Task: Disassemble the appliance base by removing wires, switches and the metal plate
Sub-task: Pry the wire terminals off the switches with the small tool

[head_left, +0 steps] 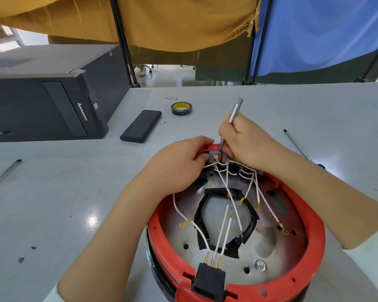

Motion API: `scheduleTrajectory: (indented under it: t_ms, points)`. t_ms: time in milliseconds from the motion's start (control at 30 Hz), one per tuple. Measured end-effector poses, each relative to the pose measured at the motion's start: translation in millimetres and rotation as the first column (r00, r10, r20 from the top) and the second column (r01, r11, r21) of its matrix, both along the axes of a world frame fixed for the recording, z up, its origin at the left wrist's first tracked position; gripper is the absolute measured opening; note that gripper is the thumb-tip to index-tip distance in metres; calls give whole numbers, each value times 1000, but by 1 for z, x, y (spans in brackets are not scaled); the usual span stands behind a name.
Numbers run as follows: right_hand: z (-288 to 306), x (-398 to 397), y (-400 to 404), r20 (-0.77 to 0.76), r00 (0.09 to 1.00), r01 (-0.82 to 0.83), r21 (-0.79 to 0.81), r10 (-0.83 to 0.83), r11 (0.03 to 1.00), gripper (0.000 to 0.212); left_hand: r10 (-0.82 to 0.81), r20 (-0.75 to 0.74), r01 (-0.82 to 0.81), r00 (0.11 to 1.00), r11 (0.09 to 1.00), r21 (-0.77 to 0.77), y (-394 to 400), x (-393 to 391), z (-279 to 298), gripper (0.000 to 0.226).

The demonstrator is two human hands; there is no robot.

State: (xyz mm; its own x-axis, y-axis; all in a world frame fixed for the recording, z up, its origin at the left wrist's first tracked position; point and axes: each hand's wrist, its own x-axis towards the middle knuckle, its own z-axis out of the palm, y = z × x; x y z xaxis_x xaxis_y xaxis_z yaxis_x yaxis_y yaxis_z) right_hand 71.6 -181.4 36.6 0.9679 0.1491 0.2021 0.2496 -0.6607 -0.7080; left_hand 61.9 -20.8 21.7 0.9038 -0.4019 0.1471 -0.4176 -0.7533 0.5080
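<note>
Two hands are engaged at the far rim of the red appliance base (238, 286), which sits on the table (52, 192) nearest the camera. The left hand (179, 164) is curled over the rim, apparently steadying it, while the right hand (247, 140) is closed pen-fashion round a slim grey tool (234, 116), tip set at the brass switch terminals (216, 158), seemingly to free the white wires (225, 227).

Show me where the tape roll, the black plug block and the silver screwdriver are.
tape roll (182, 108), head view, on its yellow inner ring.
black plug block (208, 280), head view, on its top face.
silver screwdriver (235, 111), head view, on its handle above the right hand.
</note>
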Motion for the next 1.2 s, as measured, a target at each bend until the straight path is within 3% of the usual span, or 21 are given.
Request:
scheduleTrajectory:
  t_ms: [167,367,567,833,967,1200]
  points:
    - [8,12,6,-81,997,5,-76,-11,997,27,-2,21,2,1000,1000,17,0,-1,0,37]
    - [6,13,5,-92,996,8,-53,-13,999,24,-1,19,1,1000,1000,23,-1,-1,0,37]
    - [-4,-2,0,137,990,-45,183,19,982,19,-3,29,3,1000,1000,13,1,-1,0,37]
    - [-2,-3,5,157,986,-48,-86,61,995,23,-3,38,2,999,1000,6,0,0,-1,37]
    - [0,-2,9,157,984,-52,-230,90,972,13,-13,42,13,999,1000,12,0,-1,0,35]
    - [6,10,17,61,998,30,-266,-15,963,22,-8,30,7,1000,999,32,-1,-1,1,36]
